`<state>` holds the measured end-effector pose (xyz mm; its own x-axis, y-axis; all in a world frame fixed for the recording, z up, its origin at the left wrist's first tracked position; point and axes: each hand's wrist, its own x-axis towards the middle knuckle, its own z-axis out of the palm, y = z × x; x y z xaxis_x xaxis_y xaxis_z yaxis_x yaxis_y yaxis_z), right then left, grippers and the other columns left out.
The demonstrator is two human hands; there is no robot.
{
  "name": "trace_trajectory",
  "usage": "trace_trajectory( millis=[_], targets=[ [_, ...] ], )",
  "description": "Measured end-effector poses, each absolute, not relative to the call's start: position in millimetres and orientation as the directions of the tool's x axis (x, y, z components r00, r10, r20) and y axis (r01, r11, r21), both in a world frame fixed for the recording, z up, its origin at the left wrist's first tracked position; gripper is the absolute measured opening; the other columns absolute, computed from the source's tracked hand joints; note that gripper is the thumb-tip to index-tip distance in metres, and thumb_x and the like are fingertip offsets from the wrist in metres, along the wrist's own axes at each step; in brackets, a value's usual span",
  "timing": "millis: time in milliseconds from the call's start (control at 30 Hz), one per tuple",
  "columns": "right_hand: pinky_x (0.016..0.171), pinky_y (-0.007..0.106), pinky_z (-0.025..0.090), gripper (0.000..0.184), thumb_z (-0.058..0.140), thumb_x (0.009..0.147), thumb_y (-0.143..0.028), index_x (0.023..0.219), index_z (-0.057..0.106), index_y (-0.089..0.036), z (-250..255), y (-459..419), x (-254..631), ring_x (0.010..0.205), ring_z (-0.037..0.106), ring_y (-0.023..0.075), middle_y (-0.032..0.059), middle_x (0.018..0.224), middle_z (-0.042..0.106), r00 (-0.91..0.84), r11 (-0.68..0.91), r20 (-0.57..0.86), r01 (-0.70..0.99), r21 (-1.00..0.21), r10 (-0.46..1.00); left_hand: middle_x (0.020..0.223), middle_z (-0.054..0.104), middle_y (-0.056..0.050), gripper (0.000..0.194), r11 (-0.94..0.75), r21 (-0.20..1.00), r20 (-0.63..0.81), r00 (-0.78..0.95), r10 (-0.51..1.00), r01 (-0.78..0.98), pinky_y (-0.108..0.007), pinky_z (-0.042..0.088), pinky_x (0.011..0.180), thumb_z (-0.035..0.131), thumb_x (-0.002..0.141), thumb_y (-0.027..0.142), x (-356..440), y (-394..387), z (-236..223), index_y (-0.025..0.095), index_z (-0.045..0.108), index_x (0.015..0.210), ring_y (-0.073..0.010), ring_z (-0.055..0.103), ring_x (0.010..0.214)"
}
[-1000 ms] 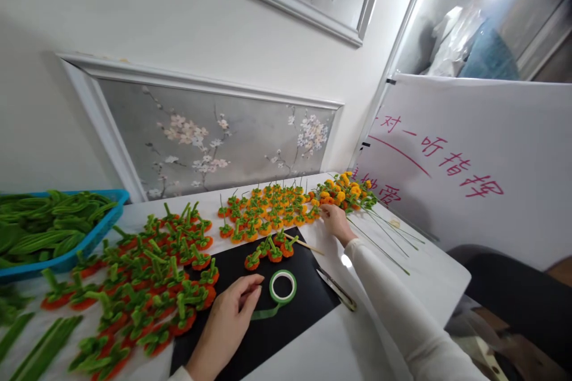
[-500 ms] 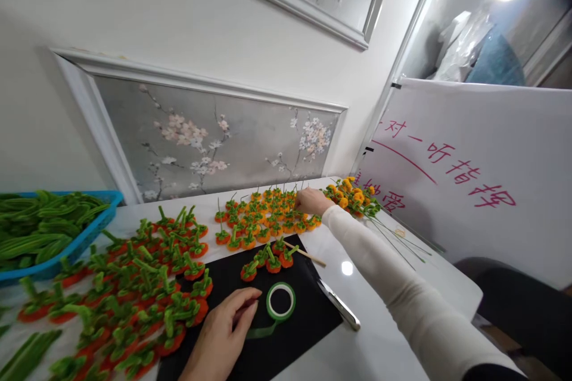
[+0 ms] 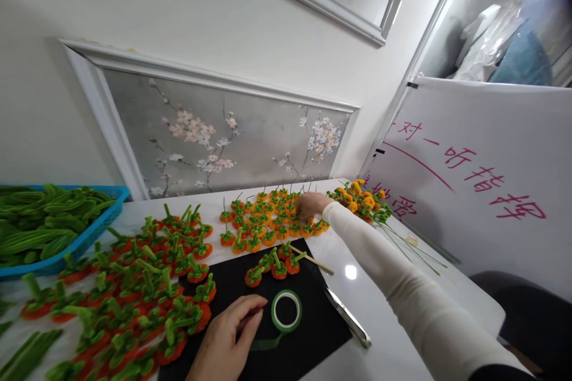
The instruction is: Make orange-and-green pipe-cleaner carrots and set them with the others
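My left hand [image 3: 230, 336] rests over the black mat [image 3: 308, 324], thumb and fingertips curled together; whether something is pinched there is hidden. Just right of it lies a roll of green tape [image 3: 286, 327], its loose tail running toward that hand. Far across the table, my right hand [image 3: 311, 206] reaches down among small orange fuzzy chenille persimmons [image 3: 268, 238] with green leaf tops and thin wire stems. Its fingers are bent together and their tips are hidden among the pieces. Several red-orange persimmons [image 3: 279, 269] stand on the mat's back edge.
Many red-orange pieces with thick green stalks [image 3: 129, 289] fill the left side. Behind them is a blue basket [image 3: 100, 223] of green fuzzy strips. Scissors [image 3: 348, 317] and a thin wooden stick [image 3: 315, 262] lie right of the tape. Yellow-orange stemmed pieces [image 3: 364, 199] lie back right.
The view has shifted slightly, moving everything a little rightward in the picture. My right hand has lowered further into the orange persimmons. My left hand keeps its place beside the tape.
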<state>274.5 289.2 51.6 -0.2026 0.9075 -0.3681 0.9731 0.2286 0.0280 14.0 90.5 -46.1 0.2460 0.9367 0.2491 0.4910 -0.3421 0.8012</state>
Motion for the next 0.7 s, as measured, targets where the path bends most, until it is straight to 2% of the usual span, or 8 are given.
trace_trajectory(
  millis=[167,267,367,433,533,567,633,700],
  targets=[
    [0.083,0.039,0.051,0.029,0.054,0.091,-0.031,0.117,0.054,-0.017,50,285,268,0.099,0.058,0.0197,0.0079,0.117,0.056,-0.176,0.201,-0.381,0.979,0.027,0.908,0.097,0.073,-0.004,0.02,-0.352,0.807,0.251,0.265,0.931,0.475,-0.026,0.056,0.079,0.056,0.082,0.034,15,90,-42,0.026,0.071,0.092,-0.0208,0.069,0.089],
    [0.083,0.039,0.051,0.029,0.053,0.092,-0.031,0.117,0.054,-0.017,61,276,271,0.099,0.058,0.0193,0.0079,0.118,0.055,-0.194,0.203,-0.327,0.979,-0.006,0.925,0.099,0.073,-0.004,0.019,-0.33,0.822,0.222,0.273,0.936,0.465,-0.027,0.055,0.08,0.056,0.082,0.034,14,89,-39,0.026,0.071,0.092,-0.0212,0.068,0.09],
    [0.082,0.038,0.051,0.028,0.055,0.09,-0.031,0.113,0.057,-0.015,83,261,281,0.096,0.06,0.0198,0.0076,0.113,0.059,-0.212,0.209,-0.185,0.977,-0.04,0.959,0.098,0.073,-0.005,0.021,-0.275,0.863,0.178,0.255,0.951,0.423,-0.029,0.054,0.083,0.056,0.083,0.035,14,86,-38,0.025,0.071,0.093,-0.0223,0.068,0.091],
    [0.081,0.032,0.048,0.021,0.062,0.084,-0.027,0.102,0.068,-0.017,101,245,286,0.094,0.062,0.0232,0.007,0.097,0.067,-0.216,0.213,-0.038,0.974,-0.072,0.976,0.097,0.073,-0.006,0.023,-0.227,0.912,0.147,0.242,0.959,0.343,-0.029,0.055,0.08,0.055,0.083,0.037,16,84,-34,0.024,0.071,0.095,-0.0223,0.069,0.088],
    [0.08,0.027,0.045,0.019,0.057,0.087,-0.026,0.1,0.07,-0.021,117,205,283,0.097,0.061,0.0206,0.0067,0.099,0.068,-0.248,0.271,0.151,0.95,-0.156,0.957,0.098,0.072,-0.006,0.025,-0.166,0.97,0.129,0.202,0.971,0.178,-0.027,0.055,0.079,0.057,0.083,0.04,21,77,-15,0.023,0.07,0.097,-0.0218,0.069,0.087],
    [0.078,0.024,0.045,0.018,0.057,0.088,-0.03,0.096,0.071,-0.023,117,187,277,0.091,0.061,0.0162,0.0041,0.098,0.067,-0.301,0.343,0.198,0.911,-0.23,0.933,0.1,0.071,-0.005,0.024,-0.143,0.981,0.118,0.186,0.976,0.128,-0.027,0.054,0.083,0.06,0.082,0.04,24,74,-5,0.024,0.07,0.097,-0.0215,0.067,0.09],
    [0.068,0.022,0.047,0.015,0.067,0.079,-0.032,0.079,0.072,-0.018,109,151,259,0.076,0.061,0.0137,0.0039,0.085,0.065,-0.437,0.539,0.339,0.507,-0.672,0.833,0.108,0.069,-0.004,0.027,-0.065,0.998,0.068,0.182,0.981,-0.019,-0.025,0.051,0.088,0.06,0.083,0.039,29,66,18,0.026,0.068,0.104,-0.0212,0.063,0.102],
    [0.064,0.023,0.048,0.014,0.072,0.075,-0.033,0.076,0.073,-0.019,94,117,237,0.074,0.059,0.0124,0.0024,0.081,0.062,-0.495,0.42,0.318,0.108,-0.901,0.809,0.114,0.065,-0.003,0.027,0.068,0.968,-0.008,0.24,0.971,-0.242,-0.026,0.051,0.088,0.057,0.086,0.04,34,58,39,0.028,0.065,0.109,-0.0202,0.059,0.109]
  ],
)
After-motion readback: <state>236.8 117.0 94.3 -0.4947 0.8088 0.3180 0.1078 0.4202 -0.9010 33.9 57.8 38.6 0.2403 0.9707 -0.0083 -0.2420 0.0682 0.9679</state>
